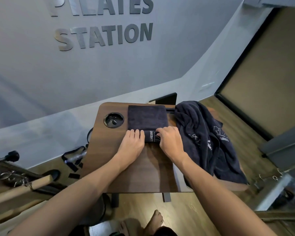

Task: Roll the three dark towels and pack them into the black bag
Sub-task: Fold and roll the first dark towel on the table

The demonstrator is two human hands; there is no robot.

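Observation:
A dark towel (pixel 147 117) lies folded flat on the small wooden table (pixel 134 174), its near end turned into a short roll (pixel 152 136) with white lettering showing. My left hand (pixel 132 142) grips the roll's left end, fingers curled over it. My right hand (pixel 169 139) grips the roll's right end the same way. A heap of loose dark towels (pixel 206 138) with white logos lies on the table's right side and hangs over its edge. I cannot see the black bag clearly.
A round black cup holder (pixel 113 120) is set into the table's far left corner. A black stand (pixel 167 99) sits at the far edge. Straps and a bottle (pixel 75 158) lie on the floor to the left. Wooden equipment (pixel 24 184) stands at the left.

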